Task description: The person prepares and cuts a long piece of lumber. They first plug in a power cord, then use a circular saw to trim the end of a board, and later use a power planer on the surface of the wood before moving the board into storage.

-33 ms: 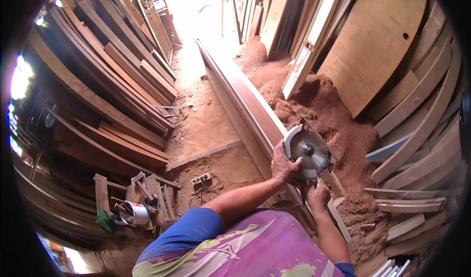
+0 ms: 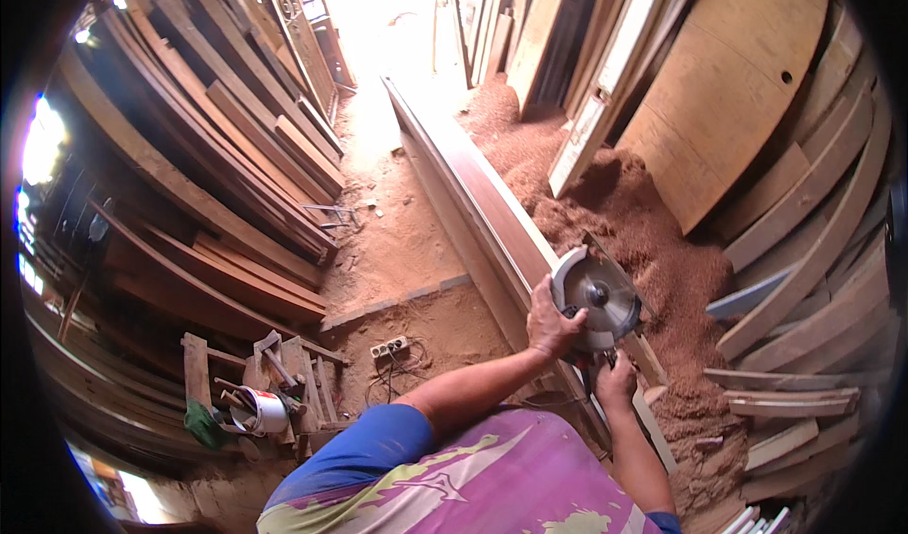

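A circular saw [image 2: 594, 299] with a grey-white guard sits over the near part of a long board, its round blade facing up toward me. My left hand [image 2: 550, 321] is closed around the front of the saw, thumb toward the blade side. Behind it, my right hand [image 2: 617, 383] grips the saw's rear handle, fingers partly hidden. The long reddish-brown board [image 2: 487, 203], pale along its right edge, stretches away toward the bright doorway. Whether the blade touches the wood is hidden.
Reddish sawdust [image 2: 653, 241] is heaped right of the board. Planks [image 2: 236, 175] lean along the left; a wooden panel [image 2: 719, 89] leans at right. On the floor lie a power strip [image 2: 389, 347] and tangled cables. A white bucket [image 2: 265, 411] with tools stands at lower left.
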The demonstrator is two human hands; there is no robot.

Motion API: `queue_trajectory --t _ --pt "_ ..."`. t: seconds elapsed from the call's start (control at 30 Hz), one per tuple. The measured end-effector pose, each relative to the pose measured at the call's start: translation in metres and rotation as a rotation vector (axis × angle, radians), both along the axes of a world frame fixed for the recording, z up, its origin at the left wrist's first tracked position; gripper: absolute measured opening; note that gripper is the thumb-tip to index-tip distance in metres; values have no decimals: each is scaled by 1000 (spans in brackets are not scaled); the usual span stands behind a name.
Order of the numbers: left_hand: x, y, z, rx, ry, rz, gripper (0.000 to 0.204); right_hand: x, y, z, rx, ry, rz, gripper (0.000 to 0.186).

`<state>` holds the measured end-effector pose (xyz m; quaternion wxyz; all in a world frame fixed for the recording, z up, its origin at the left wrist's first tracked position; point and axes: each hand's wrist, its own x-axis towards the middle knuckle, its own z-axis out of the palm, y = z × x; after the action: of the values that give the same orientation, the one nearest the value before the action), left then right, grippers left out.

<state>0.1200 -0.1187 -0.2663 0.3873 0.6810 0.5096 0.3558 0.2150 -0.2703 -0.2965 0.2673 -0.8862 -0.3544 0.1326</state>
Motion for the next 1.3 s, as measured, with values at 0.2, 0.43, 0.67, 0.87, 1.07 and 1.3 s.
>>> queue_trajectory --t 0.2,0.43,0.67,0.87,1.07,1.3 --pt "-5 6 8 31 70 -61 93 8 -14 -11 599 1744 -163 32" --pt "1 9 2 87 -7 -85 91 -24 8 -13 487 75 -227 24" --pt "4 16 -20 147 -8 -107 94 -14 -5 5 665 1851 -396 32" --pt "-1 42 -5 21 88 -299 94 -27 0 2 296 -39 -140 42" --pt "3 77 6 -234 81 -416 88 -10 -8 40 438 -73 -266 35" --pt "4 57 2 -181 56 -335 85 17 10 17 358 -127 -214 34"
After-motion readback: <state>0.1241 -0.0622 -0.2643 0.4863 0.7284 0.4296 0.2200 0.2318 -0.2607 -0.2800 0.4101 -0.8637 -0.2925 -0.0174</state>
